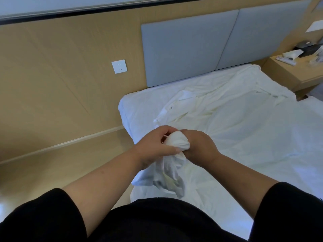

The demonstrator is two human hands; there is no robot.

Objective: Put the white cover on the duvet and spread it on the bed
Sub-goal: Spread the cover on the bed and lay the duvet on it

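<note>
Filling the right half of the view, the wide bed with its white fitted sheet (138,109) stands against a tan wood-panelled wall (52,81), its head under two pale grey padded headboard panels (185,48). Spread loosely over the mattress lies the cream, wrinkled duvet (227,112), reaching from near the headboard down toward the person at the near corner. A light wooden bedside table (283,70) sits at the far right, carrying a black box and some small white items too blurred to name. On the wall left of the headboard is a square white power socket (119,66).

At the bed's near left corner, the thin white cotton cover (176,140) is bunched into a rounded knob between both hands, with more of its fabric hanging in grey-shadowed folds below them. The left hand (157,145) curls around the bunch from the left side, thumb lying across its lower front. The right hand (201,145) grips the same bunch from the right, fingers folded under and knuckles up. Both forearms come out of black sleeves (43,215) at the bottom edge.
</note>
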